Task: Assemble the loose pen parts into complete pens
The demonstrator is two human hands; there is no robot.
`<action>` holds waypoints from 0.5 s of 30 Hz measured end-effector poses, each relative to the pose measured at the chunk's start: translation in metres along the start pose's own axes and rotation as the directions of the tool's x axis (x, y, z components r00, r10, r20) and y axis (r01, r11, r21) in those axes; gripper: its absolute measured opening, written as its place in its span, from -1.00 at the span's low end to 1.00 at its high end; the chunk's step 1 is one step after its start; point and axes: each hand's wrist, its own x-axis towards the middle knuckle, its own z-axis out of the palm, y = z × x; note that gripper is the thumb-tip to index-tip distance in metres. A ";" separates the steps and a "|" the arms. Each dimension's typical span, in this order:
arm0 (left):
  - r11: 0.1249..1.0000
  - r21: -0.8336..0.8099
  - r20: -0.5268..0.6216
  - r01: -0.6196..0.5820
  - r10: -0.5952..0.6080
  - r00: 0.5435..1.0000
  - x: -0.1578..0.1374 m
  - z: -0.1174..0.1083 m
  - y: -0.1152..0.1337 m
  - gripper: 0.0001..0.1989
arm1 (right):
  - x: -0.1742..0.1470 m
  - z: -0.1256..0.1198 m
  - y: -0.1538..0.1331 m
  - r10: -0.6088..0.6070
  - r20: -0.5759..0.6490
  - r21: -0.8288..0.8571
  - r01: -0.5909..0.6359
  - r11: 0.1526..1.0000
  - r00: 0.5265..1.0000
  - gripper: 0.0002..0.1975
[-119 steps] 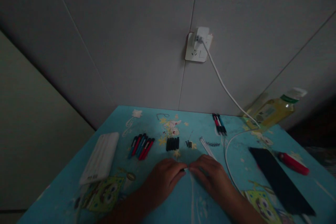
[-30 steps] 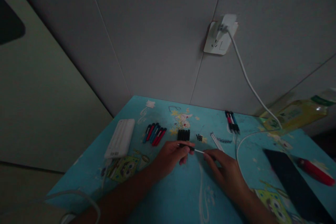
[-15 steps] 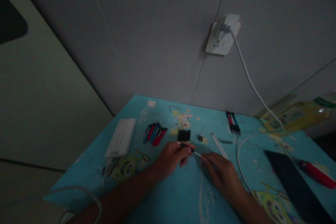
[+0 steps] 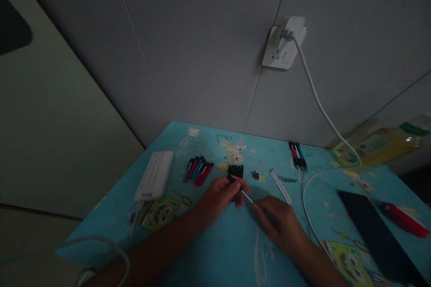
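My left hand [image 4: 224, 192] pinches a short black pen barrel piece [image 4: 230, 179] between thumb and fingers. From its lower right end runs a thin white pen refill [image 4: 248, 197], and the fingertips of my right hand [image 4: 278, 217] are closed on the refill's far end. Just beyond my left hand lies a row of several similar black barrel pieces [image 4: 235, 171]. Small black parts [image 4: 255, 175] sit to the right of that row. Several loose white refills [image 4: 280, 186] lie beyond my right hand, beside a line of small dark springs [image 4: 288, 180].
Several red and blue pen barrels [image 4: 198, 170] and a white power bank [image 4: 154, 176] lie left. Whole pens [image 4: 298, 155] rest near the wall. At right are a white cable [image 4: 305, 197], a dark flat strip [image 4: 377, 233], a red-handled object [image 4: 404, 220] and a yellow bottle [image 4: 380, 149].
The black barrel piece has tilted more steeply. The white tip that stuck out of its far end no longer shows clearly, and more refill shows between my hands. My right hand has shifted slightly left.
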 end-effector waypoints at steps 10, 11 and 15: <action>0.997 -0.071 0.009 0.027 -0.026 1.000 -0.001 -0.001 -0.002 -0.77 | 0.000 0.003 -0.002 0.001 0.033 -0.009 -0.001 1.000 0.999 -0.80; 0.997 -0.065 0.014 0.031 -0.030 0.999 -0.001 -0.001 -0.002 -0.77 | 0.000 0.003 -0.002 0.001 0.033 -0.009 0.000 1.000 0.999 -0.80; 0.999 -0.028 0.022 0.042 -0.041 0.999 0.000 -0.002 -0.004 -0.76 | 0.000 0.003 -0.002 -0.002 0.039 -0.010 0.002 1.000 0.999 -0.80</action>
